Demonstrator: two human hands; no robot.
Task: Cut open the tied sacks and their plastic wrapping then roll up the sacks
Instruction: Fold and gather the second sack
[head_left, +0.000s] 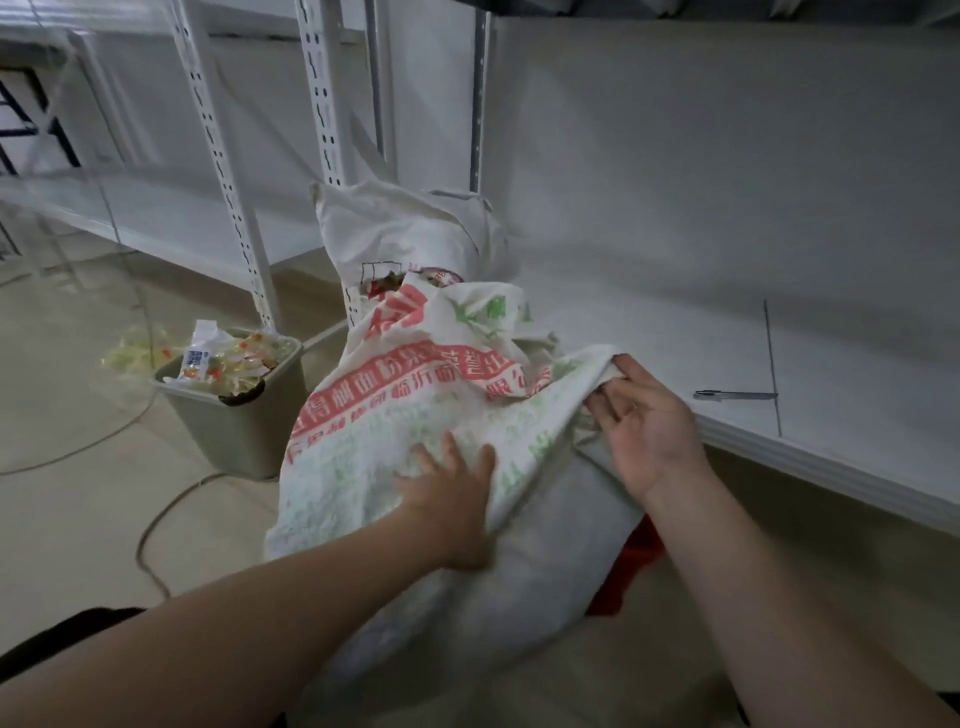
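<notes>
white woven sack (415, 395), red-and-green print, dead ahead, long axis running away from me. left hand (447, 499) flat on it, fingers spread; right hand (644, 421) pinches its right edge, farther up.

The left hand (451, 496) presses flat on the printed sack (410, 384) while the right hand (650, 422) pinches its edge.

Floor (78, 519): printed sack (415, 415), waste bin (244, 431), loose cable (156, 519). White shelf (779, 338): pen (735, 395) near front edge.

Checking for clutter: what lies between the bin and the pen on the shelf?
The printed sack and the right hand holding its edge, in the head view.
</notes>
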